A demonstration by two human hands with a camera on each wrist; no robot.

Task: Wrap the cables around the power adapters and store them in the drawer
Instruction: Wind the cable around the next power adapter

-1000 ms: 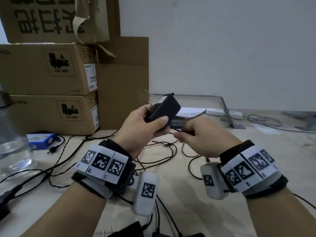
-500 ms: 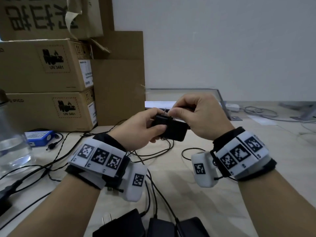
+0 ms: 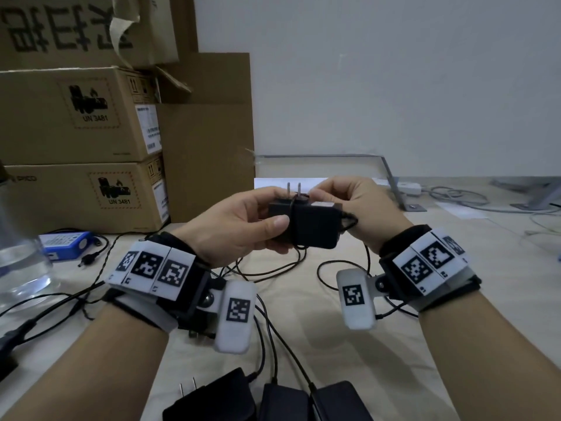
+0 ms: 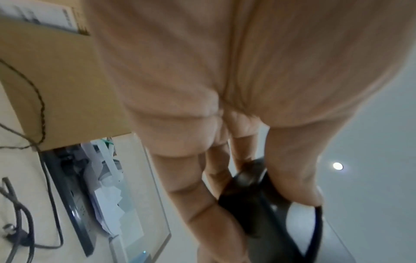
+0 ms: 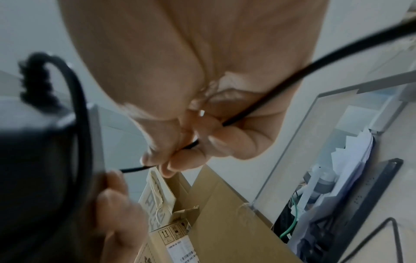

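Observation:
My left hand [image 3: 243, 226] grips a black power adapter [image 3: 312, 226] above the table, prongs pointing up. Its thin black cable [image 3: 293, 220] loops once round the body and trails down onto the table. My right hand [image 3: 352, 205] pinches that cable by the prongs. In the right wrist view the cable [image 5: 258, 108] runs between thumb and fingers [image 5: 180, 160], and the adapter [image 5: 38, 169] fills the left side. The left wrist view shows the fingers [image 4: 202, 195] curled round the adapter [image 4: 254, 199]. Three more black adapters [image 3: 212, 399] lie at the near edge. An open drawer [image 3: 318, 168] sits behind the hands.
Stacked cardboard boxes [image 3: 79, 117] stand at the back left. A clear water bottle [image 3: 18, 262] and a blue battery pack [image 3: 66, 244] sit at the left. Loose black cables [image 3: 273, 268] cross the table. A white power strip [image 3: 408, 188] and grey cords lie at the back right.
The adapter has been turned so its prongs point up. My right hand carried the cable up over the body to the prongs, laying a loop round it.

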